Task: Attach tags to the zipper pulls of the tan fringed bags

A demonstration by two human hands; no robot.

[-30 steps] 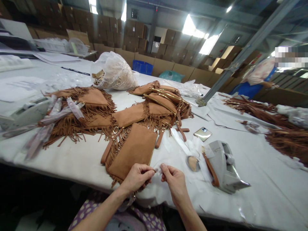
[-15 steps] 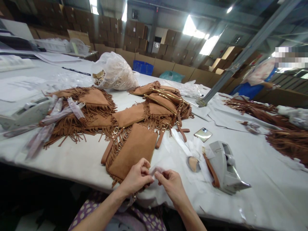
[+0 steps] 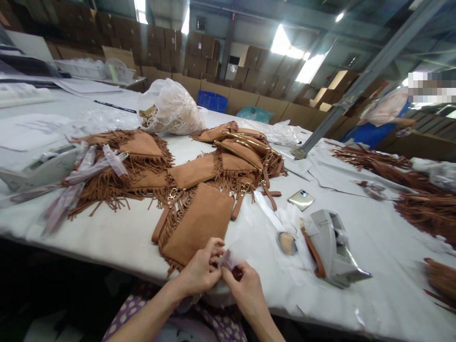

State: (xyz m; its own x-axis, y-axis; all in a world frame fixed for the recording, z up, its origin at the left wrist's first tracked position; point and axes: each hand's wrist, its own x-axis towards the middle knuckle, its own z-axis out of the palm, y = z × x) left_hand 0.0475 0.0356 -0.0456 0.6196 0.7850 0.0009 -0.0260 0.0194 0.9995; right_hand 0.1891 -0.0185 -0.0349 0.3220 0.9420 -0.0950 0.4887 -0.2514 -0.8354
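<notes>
At the table's front edge my left hand [image 3: 202, 269] and my right hand [image 3: 246, 286] meet with bent fingers. Both pinch a small sheet of thin, translucent wrapping [image 3: 232, 256], which sticks up between them. Whatever the wrapping may cover is hidden by my fingers. Right behind my left hand lies a flat tan suede fringed bag [image 3: 204, 216], its wrist strap [image 3: 162, 223] along the left side. Farther back are more tan fringed bags [image 3: 192, 170], some with gold zippers.
A grey tape dispenser [image 3: 333, 247] with a brown strap against it stands right, near a phone [image 3: 301, 199] and a tape roll [image 3: 287, 243]. Another dispenser [image 3: 42, 166] and wrapped straps [image 3: 117, 164] lie left. A metal post [image 3: 342, 107] rises behind; a person [image 3: 386, 107] stands far right.
The wrapping now stands higher between my hands. My right hand has shifted slightly left and down, closer to my left hand. Something brown and blurred has appeared at the right edge.
</notes>
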